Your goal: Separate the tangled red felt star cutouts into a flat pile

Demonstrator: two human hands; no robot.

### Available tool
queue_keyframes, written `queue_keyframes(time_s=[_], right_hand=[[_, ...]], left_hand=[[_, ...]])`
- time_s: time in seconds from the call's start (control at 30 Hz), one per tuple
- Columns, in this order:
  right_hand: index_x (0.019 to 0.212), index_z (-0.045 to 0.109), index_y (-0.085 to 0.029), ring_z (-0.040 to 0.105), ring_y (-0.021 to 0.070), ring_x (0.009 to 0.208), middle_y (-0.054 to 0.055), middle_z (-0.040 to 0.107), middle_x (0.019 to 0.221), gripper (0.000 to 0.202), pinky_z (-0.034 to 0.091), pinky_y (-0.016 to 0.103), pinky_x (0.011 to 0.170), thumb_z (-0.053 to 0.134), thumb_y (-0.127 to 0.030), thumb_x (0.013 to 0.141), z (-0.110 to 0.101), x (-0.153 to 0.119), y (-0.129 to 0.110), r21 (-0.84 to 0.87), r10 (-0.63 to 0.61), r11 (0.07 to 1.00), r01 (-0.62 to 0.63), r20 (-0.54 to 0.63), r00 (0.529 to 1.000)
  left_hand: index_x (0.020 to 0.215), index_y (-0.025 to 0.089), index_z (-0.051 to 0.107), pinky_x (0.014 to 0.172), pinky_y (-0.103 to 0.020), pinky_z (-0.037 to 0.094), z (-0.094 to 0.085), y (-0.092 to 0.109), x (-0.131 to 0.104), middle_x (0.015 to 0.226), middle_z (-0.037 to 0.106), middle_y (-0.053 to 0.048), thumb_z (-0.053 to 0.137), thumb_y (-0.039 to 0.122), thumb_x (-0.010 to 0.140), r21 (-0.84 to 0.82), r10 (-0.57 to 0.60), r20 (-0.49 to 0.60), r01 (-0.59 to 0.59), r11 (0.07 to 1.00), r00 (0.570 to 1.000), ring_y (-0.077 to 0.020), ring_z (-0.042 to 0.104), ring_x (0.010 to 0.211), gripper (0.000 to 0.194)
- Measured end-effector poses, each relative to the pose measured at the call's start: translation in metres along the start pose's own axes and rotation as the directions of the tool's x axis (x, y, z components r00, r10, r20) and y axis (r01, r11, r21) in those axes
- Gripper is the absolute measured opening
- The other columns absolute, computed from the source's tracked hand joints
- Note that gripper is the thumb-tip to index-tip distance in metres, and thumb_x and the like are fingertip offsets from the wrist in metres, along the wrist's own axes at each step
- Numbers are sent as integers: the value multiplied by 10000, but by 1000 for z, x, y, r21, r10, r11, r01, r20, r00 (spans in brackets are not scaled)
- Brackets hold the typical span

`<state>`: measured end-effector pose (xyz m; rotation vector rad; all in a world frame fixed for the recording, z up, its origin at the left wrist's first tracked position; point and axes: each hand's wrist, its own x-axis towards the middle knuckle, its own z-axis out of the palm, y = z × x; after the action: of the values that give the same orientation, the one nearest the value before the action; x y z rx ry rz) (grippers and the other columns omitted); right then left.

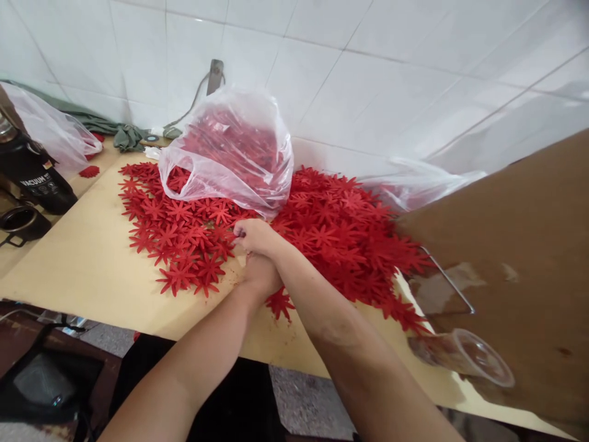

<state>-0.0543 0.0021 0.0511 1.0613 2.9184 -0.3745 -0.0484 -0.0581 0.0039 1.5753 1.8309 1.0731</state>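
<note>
My right hand (pixel 254 236) crosses over my left wrist, its fingers curled in a pinch beside the red flower-shaped cutouts (pixel 179 212). Red shows at its fingertips, but I cannot make out what they hold. Beneath it, my left hand (pixel 263 271) reaches toward the larger heap of red cutouts (pixel 340 233) on the right; its fingers are hidden behind my right hand and forearm. A single red cutout (pixel 280 304) lies near the table's front edge, just below my crossed wrists. Behind both hands sits a translucent plastic bag (pixel 230 147) full of red pieces.
A cardboard box (pixel 519 264) closes off the right side, with a clear plastic cup (pixel 464 356) lying tilted against it. At the left stand a black vacuum flask (pixel 39 175) and a dark cup (pixel 23 224). The tiled wall (pixel 350 80) rises behind the tan table (pixel 92 264).
</note>
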Motion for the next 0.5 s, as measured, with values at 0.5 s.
queue_keyframes(time_s=[0.5], right_hand=[[1117, 569, -121, 558, 236, 1022, 134, 616, 1083, 398, 401, 351, 929, 535, -310, 768, -20, -20, 44, -66, 54, 995, -74, -263, 963]], left_hand=[[1087, 121, 562, 946, -423, 348, 0, 2, -4, 1121, 575, -147, 416, 174, 750, 172, 140, -118, -119, 978, 983, -268, 475, 1094, 371]])
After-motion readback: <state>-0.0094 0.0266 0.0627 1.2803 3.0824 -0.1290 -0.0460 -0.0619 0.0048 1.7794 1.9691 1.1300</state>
